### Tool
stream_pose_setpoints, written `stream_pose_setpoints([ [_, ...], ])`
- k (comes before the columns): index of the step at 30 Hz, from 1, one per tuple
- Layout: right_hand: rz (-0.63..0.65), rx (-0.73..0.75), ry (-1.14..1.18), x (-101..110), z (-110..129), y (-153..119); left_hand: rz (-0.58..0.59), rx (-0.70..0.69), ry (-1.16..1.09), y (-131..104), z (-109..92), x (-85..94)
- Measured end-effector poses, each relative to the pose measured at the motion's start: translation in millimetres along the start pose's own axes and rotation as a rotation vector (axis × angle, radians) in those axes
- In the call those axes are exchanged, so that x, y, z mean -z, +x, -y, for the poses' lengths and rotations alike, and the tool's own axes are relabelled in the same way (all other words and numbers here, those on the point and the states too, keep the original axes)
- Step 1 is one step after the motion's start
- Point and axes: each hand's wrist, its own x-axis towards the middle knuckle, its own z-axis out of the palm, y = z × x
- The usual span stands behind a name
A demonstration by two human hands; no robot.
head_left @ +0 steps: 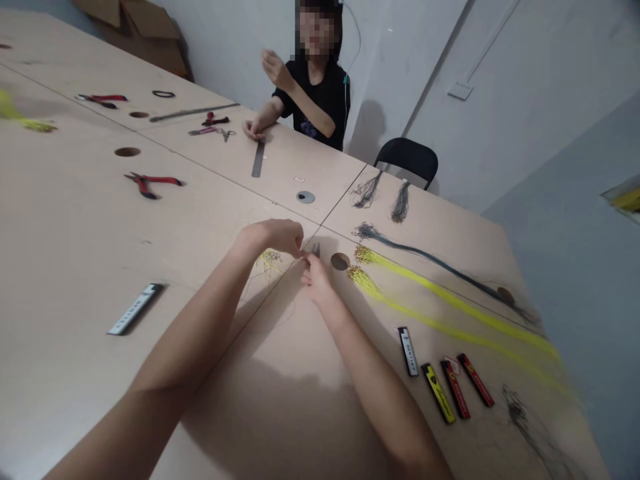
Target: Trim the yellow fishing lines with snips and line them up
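Over the seam between table panels, my left hand (pixel 284 235) is bent down in a pinch; whatever lies between its fingertips is too small to make out. My right hand (pixel 318 279) is closed, its fingertips meeting those of the left. From it sticks up a small pointed metal tool (pixel 315 249), like the tips of snips or scissors; its handle is hidden in the fingers. Beside and below the left hand lies a tangle of short yellow cords (pixel 271 259) with thin loose strands around it.
Yellow cord bundles (pixel 445 292) and a dark cord bundle (pixel 425 251) stretch rightward. Several lighters (pixel 439 393) lie front right, a white lighter (pixel 134 309) left. Red-handled pliers (pixel 153 181) and a table hole (pixel 340 261) are nearby. A person (pixel 313 100) sits opposite near a ruler (pixel 258 160).
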Motion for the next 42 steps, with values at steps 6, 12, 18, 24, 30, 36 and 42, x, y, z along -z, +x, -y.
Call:
stream_pose_setpoints([
  [6, 0.049, -0.021, 0.004, 1, 1, -2, 0.026, 0.060, -0.033, -17, 14, -7.6],
  [12, 0.066, 0.041, 0.007, 13, -5, -13, 0.235, 0.067, 0.054, 61, 42, -1.1],
  [18, 0.023, 0.209, 0.046, 25, -2, -35, 0.693, 0.074, 0.156, 150, 46, 4.1],
  [24, 0.031, 0.328, 0.106, 21, 5, -55, 0.645, -0.120, 0.044, 139, 37, 8.5],
  [30, 0.070, 0.220, 0.172, 17, 9, -63, 0.612, -0.212, -0.163, 137, 36, 15.0],
  [36, 0.108, 0.131, 0.267, 17, 18, -69, 0.476, -0.279, -0.342, 136, 30, 10.7],
  [42, 0.150, 0.060, 0.438, 23, 34, -77, 0.240, -0.343, -0.503, 135, 28, 10.3],
])
